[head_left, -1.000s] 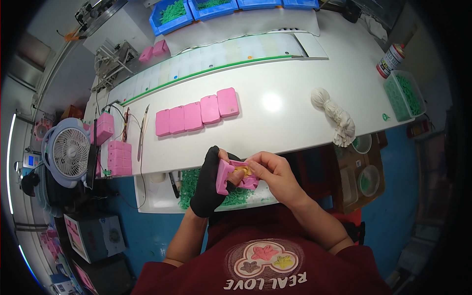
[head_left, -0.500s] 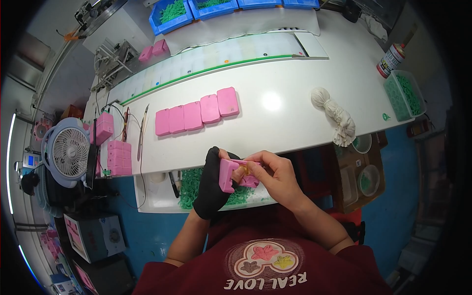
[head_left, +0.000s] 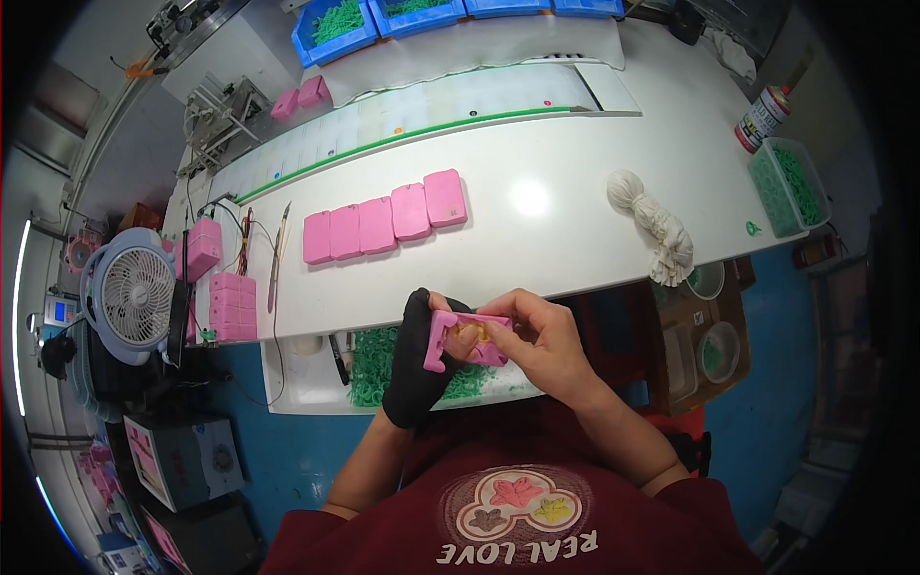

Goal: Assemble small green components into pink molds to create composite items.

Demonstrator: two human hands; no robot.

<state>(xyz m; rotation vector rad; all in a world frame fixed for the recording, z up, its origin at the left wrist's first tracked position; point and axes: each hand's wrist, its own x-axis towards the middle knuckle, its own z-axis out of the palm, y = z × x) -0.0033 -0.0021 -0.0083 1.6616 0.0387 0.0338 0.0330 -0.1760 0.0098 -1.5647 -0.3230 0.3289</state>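
My left hand (head_left: 414,359), in a black glove with some fingertips bare, grips a pink rubber mold (head_left: 438,347) in front of my body. The mold is spread apart, and something yellowish shows inside it. My bare right hand (head_left: 544,347) pinches the mold's right side, thumb and fingers at its inner face. Whether those fingers also hold a small piece cannot be made out. Below the mold, a white drawer tray (head_left: 311,398) holds many small green pieces (head_left: 374,369). On the table beyond, several pink mold blocks (head_left: 376,226) lie side by side in a row.
A white cloth bundle (head_left: 652,225) lies on the right of the table, near a clear tub of green pieces (head_left: 793,187) and a spray can (head_left: 764,120). Tweezers (head_left: 278,259), stacked pink blocks (head_left: 233,309) and a fan (head_left: 134,295) are left. Blue bins (head_left: 331,48) line the back.
The pink mold has tilted so that its inside faces up more, showing more of the yellowish interior. Coloured dots on the conveyor strip have shifted left. Both hands stay nearly in place.
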